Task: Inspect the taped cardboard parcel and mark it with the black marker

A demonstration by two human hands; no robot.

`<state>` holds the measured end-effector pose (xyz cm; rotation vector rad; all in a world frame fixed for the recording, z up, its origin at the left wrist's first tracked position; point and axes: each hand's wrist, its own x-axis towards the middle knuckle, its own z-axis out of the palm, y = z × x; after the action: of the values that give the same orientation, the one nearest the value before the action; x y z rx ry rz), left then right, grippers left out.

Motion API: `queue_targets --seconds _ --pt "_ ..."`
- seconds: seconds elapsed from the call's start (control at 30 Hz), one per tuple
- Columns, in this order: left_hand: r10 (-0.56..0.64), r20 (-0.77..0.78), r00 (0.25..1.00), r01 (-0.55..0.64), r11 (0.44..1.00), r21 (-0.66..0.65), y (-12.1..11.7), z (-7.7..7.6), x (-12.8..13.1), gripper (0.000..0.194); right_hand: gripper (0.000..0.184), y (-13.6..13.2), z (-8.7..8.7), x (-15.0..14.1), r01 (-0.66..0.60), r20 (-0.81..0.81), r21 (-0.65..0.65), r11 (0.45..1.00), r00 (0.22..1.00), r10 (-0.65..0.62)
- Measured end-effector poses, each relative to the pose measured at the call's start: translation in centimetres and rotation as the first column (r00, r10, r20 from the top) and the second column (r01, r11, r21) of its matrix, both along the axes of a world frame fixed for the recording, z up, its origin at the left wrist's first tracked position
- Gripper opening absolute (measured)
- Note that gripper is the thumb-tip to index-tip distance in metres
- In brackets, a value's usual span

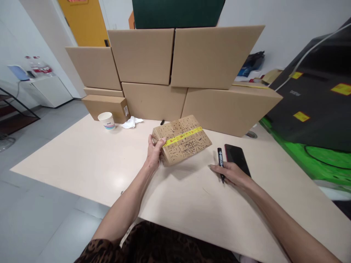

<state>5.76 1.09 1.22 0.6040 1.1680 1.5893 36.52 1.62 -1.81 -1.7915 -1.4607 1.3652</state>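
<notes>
A small cardboard box [184, 140] covered in black marks, with a strip of yellow tape across its top, is tilted up off the pale table [82, 160]. My left hand [155, 150] is closed round its near left end. My right hand [231, 173] rests on the table to the right, its fingers lying over the lower end of a black marker pen [220, 158]. A black phone [237, 157] lies flat just right of the pen, touching my hand.
A wall of large plain cardboard boxes [175, 73] stands along the table's far edge. A paper cup [106, 120] and a crumpled tissue [131, 122] sit at the back left. A black and green mat [315, 120] is at the right.
</notes>
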Motion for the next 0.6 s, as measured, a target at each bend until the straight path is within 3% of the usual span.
queue_targets --seconds 0.2,0.33,0.47,0.6 --pt "-0.017 0.045 0.999 0.017 1.0 -0.008 -0.1 0.2 0.1 0.125 0.066 0.9 0.3 0.2 -0.024 0.002 0.058 0.998 1.0 0.024" --pt "-0.019 0.102 0.995 0.017 1.0 0.022 -0.2 0.1 0.3 0.13 0.081 0.6 1.0 -0.2 0.032 0.001 0.088 0.996 0.999 -0.032" --pt "-0.112 0.129 0.985 0.092 0.985 0.148 -0.3 0.1 0.3 0.12 0.078 0.3 1.2 -0.6 0.166 -0.238 0.238 0.957 0.965 -0.109" --pt "-0.18 0.15 0.972 0.136 0.955 0.264 -0.5 0.2 0.4 0.113 0.075 0.2 1.7 -1.3 0.183 -0.49 0.269 0.946 0.871 -0.029"
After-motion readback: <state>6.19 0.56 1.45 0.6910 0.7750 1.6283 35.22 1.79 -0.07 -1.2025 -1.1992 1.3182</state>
